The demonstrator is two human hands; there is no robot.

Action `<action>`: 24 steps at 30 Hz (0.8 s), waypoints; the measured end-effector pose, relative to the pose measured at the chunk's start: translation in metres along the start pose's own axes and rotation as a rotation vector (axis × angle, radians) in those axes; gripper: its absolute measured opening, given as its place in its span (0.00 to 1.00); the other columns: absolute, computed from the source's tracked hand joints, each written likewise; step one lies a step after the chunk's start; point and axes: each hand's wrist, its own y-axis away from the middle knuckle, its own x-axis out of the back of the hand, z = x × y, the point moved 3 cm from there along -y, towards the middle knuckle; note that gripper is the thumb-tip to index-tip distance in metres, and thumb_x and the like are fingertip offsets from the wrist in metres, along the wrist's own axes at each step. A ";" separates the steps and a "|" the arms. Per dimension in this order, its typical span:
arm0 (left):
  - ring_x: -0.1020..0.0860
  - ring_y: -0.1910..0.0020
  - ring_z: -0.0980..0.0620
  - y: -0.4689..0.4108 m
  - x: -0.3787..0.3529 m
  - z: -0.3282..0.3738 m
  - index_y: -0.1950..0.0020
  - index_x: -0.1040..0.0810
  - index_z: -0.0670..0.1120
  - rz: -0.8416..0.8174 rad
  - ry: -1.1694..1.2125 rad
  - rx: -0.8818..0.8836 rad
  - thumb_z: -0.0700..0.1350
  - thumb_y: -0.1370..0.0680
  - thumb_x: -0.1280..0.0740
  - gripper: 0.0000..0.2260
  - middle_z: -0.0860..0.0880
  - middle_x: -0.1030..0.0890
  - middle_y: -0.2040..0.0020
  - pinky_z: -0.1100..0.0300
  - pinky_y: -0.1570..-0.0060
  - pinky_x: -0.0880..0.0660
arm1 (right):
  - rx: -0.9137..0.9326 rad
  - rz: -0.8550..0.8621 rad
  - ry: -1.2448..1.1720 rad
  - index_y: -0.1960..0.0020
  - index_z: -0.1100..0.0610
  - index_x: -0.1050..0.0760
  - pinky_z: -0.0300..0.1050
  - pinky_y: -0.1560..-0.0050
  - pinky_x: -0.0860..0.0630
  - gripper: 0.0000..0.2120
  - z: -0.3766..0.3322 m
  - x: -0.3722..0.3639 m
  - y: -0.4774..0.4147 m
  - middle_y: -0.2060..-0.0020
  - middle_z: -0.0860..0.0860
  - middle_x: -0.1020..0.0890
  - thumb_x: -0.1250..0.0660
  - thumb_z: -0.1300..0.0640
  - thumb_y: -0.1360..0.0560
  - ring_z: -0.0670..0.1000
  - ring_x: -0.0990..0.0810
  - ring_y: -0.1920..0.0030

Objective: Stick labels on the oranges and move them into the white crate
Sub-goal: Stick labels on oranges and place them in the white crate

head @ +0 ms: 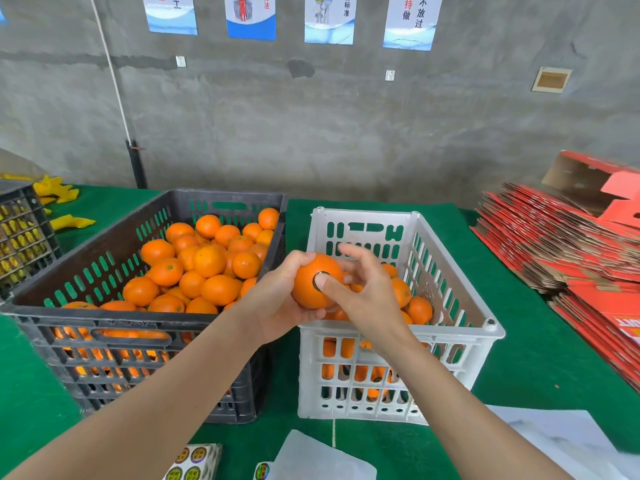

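Orange [308,292]: frame centre, above the near-left corner of the white crate [460,332]. It is near-spherical, so no long axis can be told; the labelled face points at the camera.

Left hand [273,306]: fingers curled round the orange from the left and below, gripping it.

Right hand [367,292]: thumb tip presses the round, dark-rimmed label [316,278]; the other fingers are spread loosely.

Both the white crate and the black crate [104,318], centre left, are slotted plastic and hold glossy oranges.

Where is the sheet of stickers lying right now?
In the head view the sticker sheet lies at the bottom edge on the green table, just in front of the black crate and left of a white paper.
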 end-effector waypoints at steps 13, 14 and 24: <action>0.19 0.50 0.46 -0.032 -0.007 -0.009 0.32 0.29 0.42 0.039 -0.224 -0.012 0.46 0.19 0.41 0.16 0.44 0.20 0.45 0.56 0.57 0.20 | -0.496 -0.543 1.141 0.43 0.59 0.28 0.47 0.54 0.23 0.23 0.095 0.094 -0.083 0.47 0.55 0.21 0.25 0.58 0.35 0.54 0.23 0.51; 0.17 0.53 0.46 -0.032 -0.003 -0.010 0.34 0.27 0.41 0.045 -0.214 -0.024 0.42 0.19 0.40 0.14 0.44 0.20 0.46 0.58 0.59 0.20 | -0.527 -0.667 1.202 0.41 0.59 0.27 0.48 0.51 0.22 0.23 0.108 0.095 -0.082 0.46 0.55 0.21 0.25 0.58 0.34 0.55 0.23 0.50; 0.16 0.60 0.51 -0.026 0.002 -0.020 0.48 0.23 0.42 0.114 -0.179 -0.129 0.34 0.20 0.41 0.08 0.44 0.16 0.58 0.64 0.61 0.20 | -0.134 -0.263 1.059 0.42 0.58 0.26 0.47 0.49 0.25 0.16 0.080 0.087 -0.067 0.47 0.54 0.20 0.31 0.54 0.27 0.52 0.23 0.49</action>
